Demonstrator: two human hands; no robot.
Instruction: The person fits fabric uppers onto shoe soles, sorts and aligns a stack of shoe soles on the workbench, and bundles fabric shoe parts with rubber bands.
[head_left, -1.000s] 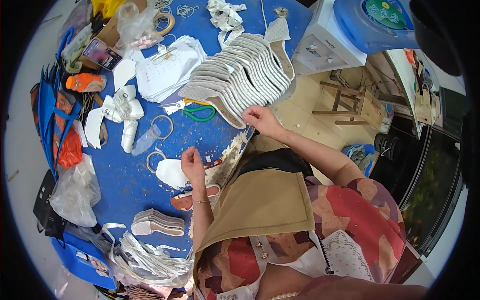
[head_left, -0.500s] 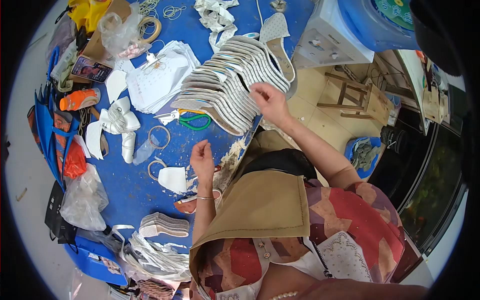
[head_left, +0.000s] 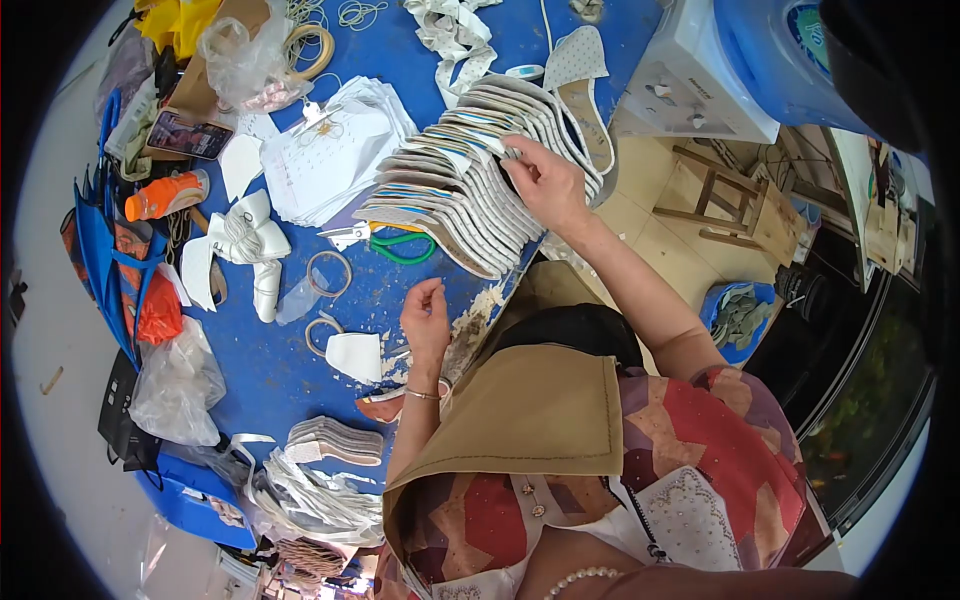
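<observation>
A long row of grey-and-white insoles [head_left: 450, 190] leans overlapping along the table edge. Over its upper right side is my right hand [head_left: 550, 188], thumb and fingers closed in a pinch at the insoles' edges; what they hold, if anything, I cannot make out. My left hand [head_left: 427, 325] hovers above the near table edge with its fingers curled together, their contents hidden. Just beyond it lie green-handled scissors [head_left: 402, 245], against the foot of the row. A white curved piece [head_left: 354, 357] rests left of my left wrist.
The blue table [head_left: 300, 385] also carries a paper stack [head_left: 335, 150], tape rolls [head_left: 330, 273], an orange bottle [head_left: 167, 196], a phone [head_left: 190, 134] and a smaller insole stack [head_left: 334, 441]. A wooden stool [head_left: 735, 205] and blue basket [head_left: 738, 318] stand on the floor at right.
My right hand has shifted up against the insole row, fingertips now at its edges. My left hand keeps nearly the same pose. The whole view has shifted slightly.
</observation>
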